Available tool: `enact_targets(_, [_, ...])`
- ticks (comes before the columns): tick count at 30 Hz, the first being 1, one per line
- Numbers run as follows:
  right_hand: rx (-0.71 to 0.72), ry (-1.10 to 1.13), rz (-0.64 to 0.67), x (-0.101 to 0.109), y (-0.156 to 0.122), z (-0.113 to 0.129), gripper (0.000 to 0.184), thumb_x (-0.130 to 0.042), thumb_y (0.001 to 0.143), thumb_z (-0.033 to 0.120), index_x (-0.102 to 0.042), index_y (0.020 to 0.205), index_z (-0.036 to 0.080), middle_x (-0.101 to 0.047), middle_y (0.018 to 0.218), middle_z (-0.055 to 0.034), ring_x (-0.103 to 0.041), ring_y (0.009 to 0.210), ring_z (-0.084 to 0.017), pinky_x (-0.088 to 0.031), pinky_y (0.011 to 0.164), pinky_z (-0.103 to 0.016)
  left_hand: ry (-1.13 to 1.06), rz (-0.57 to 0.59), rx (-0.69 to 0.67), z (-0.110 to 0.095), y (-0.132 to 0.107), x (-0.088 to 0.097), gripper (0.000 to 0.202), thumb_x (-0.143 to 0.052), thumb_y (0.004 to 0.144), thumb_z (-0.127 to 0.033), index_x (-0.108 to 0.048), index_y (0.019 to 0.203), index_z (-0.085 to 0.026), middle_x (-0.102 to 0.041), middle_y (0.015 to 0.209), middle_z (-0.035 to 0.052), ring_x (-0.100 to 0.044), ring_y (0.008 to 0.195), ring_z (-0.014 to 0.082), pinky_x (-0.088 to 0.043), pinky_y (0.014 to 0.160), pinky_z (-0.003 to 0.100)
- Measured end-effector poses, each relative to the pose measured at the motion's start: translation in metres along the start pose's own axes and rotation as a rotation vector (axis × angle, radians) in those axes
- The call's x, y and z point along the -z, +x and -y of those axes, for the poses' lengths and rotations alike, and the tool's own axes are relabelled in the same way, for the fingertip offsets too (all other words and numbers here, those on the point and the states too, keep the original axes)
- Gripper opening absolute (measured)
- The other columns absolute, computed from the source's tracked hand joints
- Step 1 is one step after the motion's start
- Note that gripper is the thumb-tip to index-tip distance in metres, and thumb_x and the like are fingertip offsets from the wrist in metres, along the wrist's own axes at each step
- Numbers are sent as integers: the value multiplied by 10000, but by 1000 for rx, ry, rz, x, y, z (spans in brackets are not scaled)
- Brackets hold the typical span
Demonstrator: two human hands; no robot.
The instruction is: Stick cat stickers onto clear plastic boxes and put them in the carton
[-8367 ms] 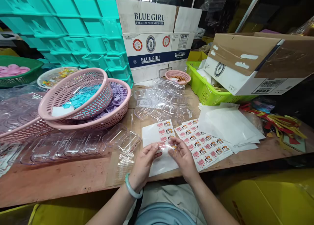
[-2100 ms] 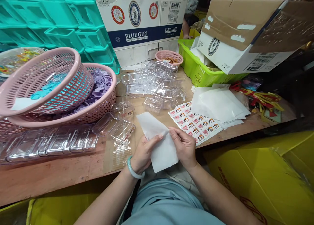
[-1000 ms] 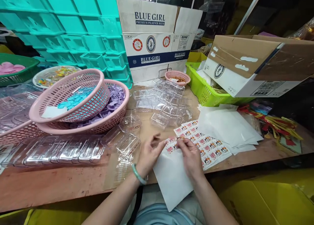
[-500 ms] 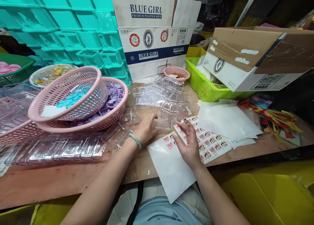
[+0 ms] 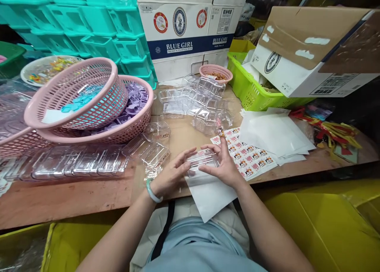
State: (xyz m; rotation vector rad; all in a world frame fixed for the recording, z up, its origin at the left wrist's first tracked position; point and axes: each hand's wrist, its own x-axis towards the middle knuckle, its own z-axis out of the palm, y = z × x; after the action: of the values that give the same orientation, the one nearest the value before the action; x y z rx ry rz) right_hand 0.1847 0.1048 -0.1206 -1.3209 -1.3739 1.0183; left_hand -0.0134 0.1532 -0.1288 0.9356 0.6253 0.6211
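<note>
Carton point(image 5: 181, 46): "BLUE GIRL" print.
Top pink basket point(image 5: 110, 101): blue pcs point(image 5: 78, 101).
Lower pink basket point(image 5: 130, 134): purple pcs point(image 5: 134, 101).
Your L hand point(image 5: 172, 176) + R hand point(image 5: 227, 168): fingers pinching clear case point(image 5: 202, 160).

Two nested pink baskets point(image 5: 102, 105) hold blue pieces point(image 5: 80, 100) and purple pieces point(image 5: 134, 101) on the wooden table point(image 5: 74, 196). Teal crates point(image 5: 97, 30) and beer cartons point(image 5: 184, 34) stand behind them. A green basket point(image 5: 252, 99) and loose white sheets point(image 5: 273, 135) lie at the right.

Prob. packing workshop: stacked teal crates point(image 5: 89, 22), beer cartons point(image 5: 184, 30), sticker sheets point(image 5: 246, 155).
</note>
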Motion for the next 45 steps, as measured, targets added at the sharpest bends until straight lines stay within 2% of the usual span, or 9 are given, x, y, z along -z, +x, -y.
enact_targets(2, [-93,112,6,1,3,-5,1193,-800,688,382,84,1486,312,-578,1218,-96,-603,1047,-215,-476,934,-417,-107,36,-11,7,-4,-2,535,-683,809,-368,-526,1314,-286,-479,1420,87,-475,1280,300,-481,958,391])
enact_targets(4, [-117,150,-36,3,5,-7,1129,-823,654,374,-60,1484,318,-550,1279,-100,-566,1132,-227,-446,981,-421,-169,-12,11,12,-4,-2,526,-691,806,-351,-538,1303,-268,-529,1370,103,-535,1225,301,-462,977,425])
enact_targets(7, [-40,173,-277,7,3,0,713,-793,692,370,-440,1306,295,-541,1300,-70,-521,1188,-211,-409,1021,-377,-197,-87,54,16,0,1,527,-694,806,-354,-550,1293,-213,-601,1282,144,-579,1178,291,-448,984,418])
enact_targets(9, [-19,216,-428,6,-2,9,382,-750,747,361,-594,1080,256,-632,1104,-39,-591,1016,-175,-457,929,-326,-206,-106,78,17,3,3,529,-704,799,-352,-559,1283,-194,-627,1246,158,-568,1197,284,-451,976,395])
enact_targets(11, [-84,251,-417,3,-10,20,209,-738,763,355,-644,891,219,-656,838,-7,-600,763,-136,-486,772,-281,-212,-113,97,17,5,5,529,-717,788,-350,-570,1270,-190,-643,1225,158,-576,1189,273,-468,952,371])
enact_targets(15, [-252,246,-255,-11,-20,30,224,-739,755,382,-643,740,181,-641,641,4,-539,582,-108,-449,614,-248,-221,-129,118,17,6,6,502,-734,773,-335,-598,1238,-203,-665,1182,118,-649,1037,202,-508,885,318])
enact_targets(24, [-300,179,-290,-18,-17,32,255,-752,731,400,-629,708,176,-602,586,34,-517,576,-98,-392,603,-232,-243,-154,120,19,8,5,479,-730,778,-339,-609,1218,-192,-669,1098,92,-652,856,120,-537,811,264])
enact_targets(32, [-316,210,-382,-30,-22,27,286,-757,723,403,-591,652,181,-548,558,54,-471,569,-91,-361,623,-233,-253,-177,130,17,8,3,461,-720,786,-343,-614,1206,-184,-677,1016,74,-643,832,109,-536,806,257])
enact_targets(45, [-320,196,-376,-30,-17,26,318,-764,689,450,-589,655,186,-540,579,43,-478,562,-109,-376,617,-255,-262,-172,129,17,8,3,472,-728,770,-373,-625,1190,-185,-674,1032,77,-636,829,111,-534,795,260])
